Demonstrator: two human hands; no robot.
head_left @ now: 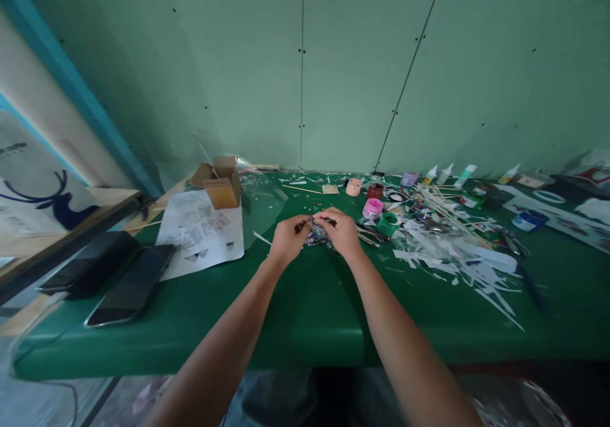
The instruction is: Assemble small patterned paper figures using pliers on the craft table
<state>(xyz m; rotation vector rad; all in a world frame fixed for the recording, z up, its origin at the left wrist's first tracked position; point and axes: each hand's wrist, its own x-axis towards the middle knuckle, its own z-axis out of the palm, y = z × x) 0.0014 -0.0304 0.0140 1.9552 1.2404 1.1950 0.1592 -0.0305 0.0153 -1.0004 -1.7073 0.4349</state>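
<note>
Both my hands meet over the middle of the green table (309, 312). My left hand (287, 239) is closed in a pinch on a thin dark stick-like piece that juts out toward the left. My right hand (339, 229) is also closed, fingertips pressed together against the left hand's fingertips, on something too small to make out. Under and between the hands lies a small multicoloured patterned piece (315, 237). Small paint pots stand just beyond my right hand: a pink one (372, 208), a green one (389, 223) and a dark red one (375, 190).
Two dark phones (131, 285) lie at the left, beside a printed sheet (200, 230) and a small cardboard box (220, 182). White paper scraps, wooden sticks (443, 208) and glue bottles (443, 174) litter the right side. A green panelled wall rises behind.
</note>
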